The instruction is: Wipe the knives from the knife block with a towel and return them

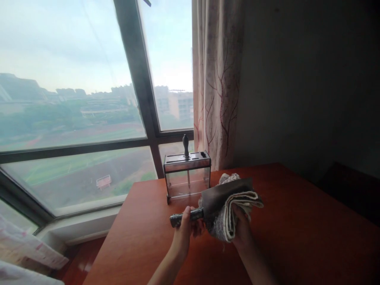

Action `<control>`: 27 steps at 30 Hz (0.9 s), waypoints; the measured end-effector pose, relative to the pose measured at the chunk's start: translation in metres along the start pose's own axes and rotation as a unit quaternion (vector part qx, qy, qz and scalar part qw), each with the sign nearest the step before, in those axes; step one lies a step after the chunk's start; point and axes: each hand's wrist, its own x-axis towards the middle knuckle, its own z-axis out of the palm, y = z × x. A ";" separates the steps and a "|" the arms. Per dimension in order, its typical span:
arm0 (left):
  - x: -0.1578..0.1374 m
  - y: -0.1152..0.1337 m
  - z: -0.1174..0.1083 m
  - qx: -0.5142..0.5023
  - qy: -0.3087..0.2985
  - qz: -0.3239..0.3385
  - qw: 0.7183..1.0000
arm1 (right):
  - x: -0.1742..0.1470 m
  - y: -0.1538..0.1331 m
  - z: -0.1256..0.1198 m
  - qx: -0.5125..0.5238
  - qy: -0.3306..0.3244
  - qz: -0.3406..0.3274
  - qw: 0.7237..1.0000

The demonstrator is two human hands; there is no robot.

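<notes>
My left hand point(190, 223) is closed round the dark, speckled handle of a cleaver point(224, 194). The wide dark blade points to the right, held above the table. A folded grey-and-white cloth point(230, 221) is wrapped about the blade, with part of it showing behind the upper edge. My right hand point(242, 229) grips the cloth from the right and below; its fingers are partly hidden in the folds. Just beyond the blade stands a clear-sided knife block point(187, 170) with a dark frame. One knife with a dark handle point(185, 145) is upright in its slotted top.
The reddish-brown wooden table point(139, 221) extends under both hands and to the right. Behind the knife block are a dark-framed window point(151, 138) and a patterned curtain point(221, 87). A white windowsill point(86, 221) lies left of the table. The right wall is dark.
</notes>
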 end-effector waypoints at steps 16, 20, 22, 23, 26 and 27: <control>0.011 0.017 -0.014 -0.076 0.180 -0.018 0.981 | 0.010 -0.029 -0.016 0.120 0.003 -0.041 0.992; 0.010 0.010 -0.010 -0.101 0.189 -0.046 0.976 | 0.012 -0.036 -0.028 0.106 0.012 -0.081 0.991; 0.010 0.004 -0.008 -0.110 0.186 -0.066 0.974 | 0.009 -0.033 -0.026 0.105 0.003 -0.078 0.991; 0.009 0.001 -0.007 -0.112 0.187 -0.072 0.973 | 0.008 -0.030 -0.025 0.105 -0.004 -0.070 0.992; 0.006 -0.007 -0.003 -0.109 0.199 -0.066 0.972 | 0.003 -0.017 -0.020 0.085 -0.038 -0.046 0.995; 0.005 -0.009 -0.001 -0.107 0.205 -0.057 0.971 | 0.002 -0.012 -0.019 0.071 -0.052 -0.043 0.995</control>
